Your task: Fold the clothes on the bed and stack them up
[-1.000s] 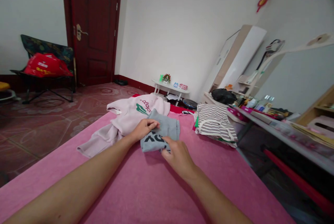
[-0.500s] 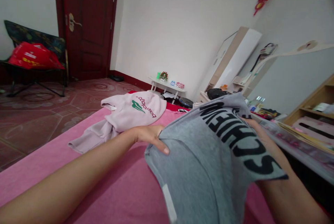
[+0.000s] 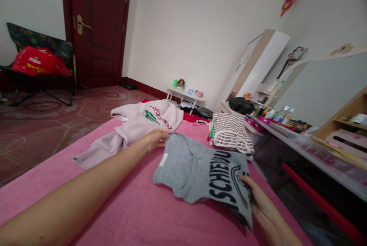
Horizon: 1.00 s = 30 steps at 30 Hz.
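A grey T-shirt (image 3: 197, 171) with black lettering lies spread across the pink bed cover (image 3: 137, 215). My left hand (image 3: 155, 139) pinches its far left edge near the collar. My right hand (image 3: 259, 204) grips its right end at the lettering, fingers curled under the cloth. A pale pink sweatshirt (image 3: 143, 121) with a green logo lies beyond the left hand. A folded striped garment (image 3: 231, 133) rests at the far right of the bed.
The bed's right edge drops to a cluttered desk (image 3: 289, 131). A small white table (image 3: 185, 95) stands by the far wall. A dark chair with a red bag (image 3: 37, 62) sits left of a red-brown door (image 3: 96, 28). Tiled floor lies left.
The folded grey T-shirt was lifted, shaken open in front of me, and now lies spread flat on the bed with my hands apart at its two ends.
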Each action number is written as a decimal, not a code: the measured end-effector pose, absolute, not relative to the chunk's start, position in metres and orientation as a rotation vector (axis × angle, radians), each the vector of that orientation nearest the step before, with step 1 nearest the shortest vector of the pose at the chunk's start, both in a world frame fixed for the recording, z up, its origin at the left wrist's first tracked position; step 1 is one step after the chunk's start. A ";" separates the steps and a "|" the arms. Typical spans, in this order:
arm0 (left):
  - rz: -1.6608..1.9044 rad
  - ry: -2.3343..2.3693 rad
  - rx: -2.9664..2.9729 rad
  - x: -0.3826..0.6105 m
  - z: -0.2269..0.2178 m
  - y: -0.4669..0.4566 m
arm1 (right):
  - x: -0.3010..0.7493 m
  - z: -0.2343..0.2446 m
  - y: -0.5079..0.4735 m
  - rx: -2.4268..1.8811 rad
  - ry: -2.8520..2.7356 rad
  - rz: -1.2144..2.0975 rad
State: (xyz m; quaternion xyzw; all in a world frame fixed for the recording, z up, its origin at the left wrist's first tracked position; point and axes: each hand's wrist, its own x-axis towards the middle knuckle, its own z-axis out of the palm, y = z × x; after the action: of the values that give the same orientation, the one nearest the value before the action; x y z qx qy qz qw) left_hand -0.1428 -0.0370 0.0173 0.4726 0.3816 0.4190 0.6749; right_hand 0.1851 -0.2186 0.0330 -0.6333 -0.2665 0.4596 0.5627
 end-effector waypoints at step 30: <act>1.208 0.881 2.071 -0.119 0.050 -0.063 | 0.159 0.062 -0.242 -1.464 -1.071 0.944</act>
State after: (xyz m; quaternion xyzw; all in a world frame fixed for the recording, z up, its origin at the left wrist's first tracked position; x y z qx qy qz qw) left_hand -0.1187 -0.0631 0.0497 0.7761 0.3301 0.4527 0.2895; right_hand 0.1590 -0.2421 0.0620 -0.6110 -0.4470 0.3938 0.5214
